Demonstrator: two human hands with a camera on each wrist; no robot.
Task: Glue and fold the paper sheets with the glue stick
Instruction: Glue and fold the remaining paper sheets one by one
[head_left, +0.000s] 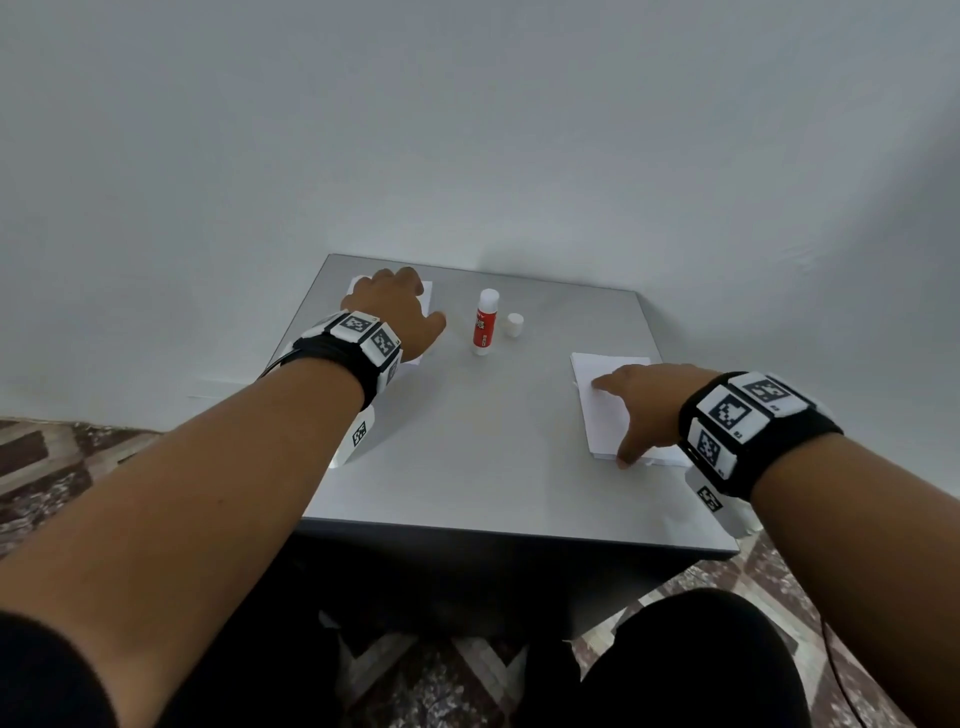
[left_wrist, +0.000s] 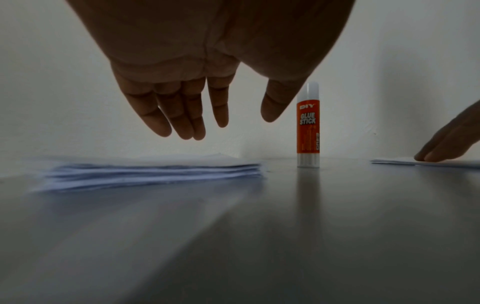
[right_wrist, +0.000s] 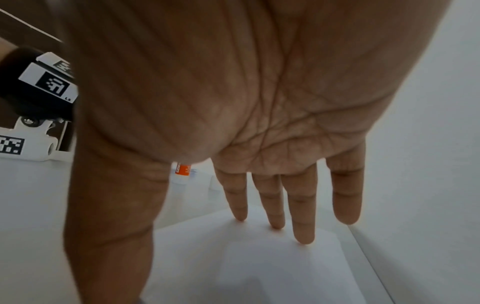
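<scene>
A: Grip status, left hand (left_wrist: 182, 86)?

B: Holding nothing. The left wrist view shows its fingers (left_wrist: 179, 117) straight and spread, thumb apart, hanging clear above the paper stack (left_wrist: 155, 171). The head view alone would suggest contact: there the hand covers most of that stack (head_left: 423, 293) and the gap is hidden.

A: Right hand (head_left: 649, 400)?

B: Flat and extended, gripping nothing. The right wrist view shows 3 fingertips (right_wrist: 276, 223) touching the white sheet (right_wrist: 259, 257); the little finger sits off to the side, and I cannot tell whether it touches. The head view adds the thumb at the sheet's near edge.

A: Glue stick?

B: Upright on the table (head_left: 467, 457), between the 2 hands, just right of the left thumb. The head view shows the stick (head_left: 485, 325) with its small white cap (head_left: 514, 323) standing separately beside it; the left wrist view does not show the cap. The right wrist view catches only an orange sliver (right_wrist: 183, 169) past the palm.

A: Legible writing?

B: Left wrist view only: "DIY" and "GLUE STICK" in white on the orange label (left_wrist: 308, 127). Small vertical print is unreadable.

A: Materials?

B: Table smooth grey, faintly reflective. Stack is several white sheets, edges slightly uneven. Stick is a white cylinder with a rounded top. Both wrists carry black bands (head_left: 748, 431) with square black-and-white coded tags.
</scene>
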